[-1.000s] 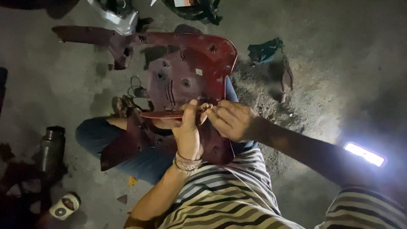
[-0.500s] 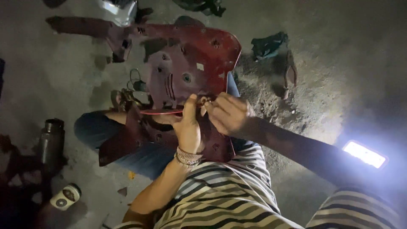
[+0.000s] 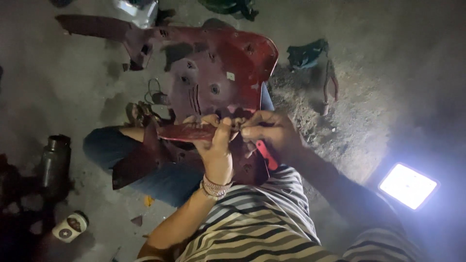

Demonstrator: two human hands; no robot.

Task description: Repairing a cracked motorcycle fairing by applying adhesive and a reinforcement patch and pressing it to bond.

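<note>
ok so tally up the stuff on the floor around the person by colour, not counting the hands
Dark red: 1, the big plastic panel both hands grip
Bright red: 1, tool handle under the right hand
Dark metal: 1, bottle
Pale: 1, small cup
Green: 1, cloth
White: 1, lit lamp
Total: 6

Striped shirt, blue jeans — beaded bracelets (image 3: 215,187).

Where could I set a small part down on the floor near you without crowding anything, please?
Bare concrete lies between the red panel and the dark bottle at left, and between the pliers and the bright lamp at right. It is crowded in the lap, where the left hand and right hand meet on the panel's edge, and near the small cup.
</note>
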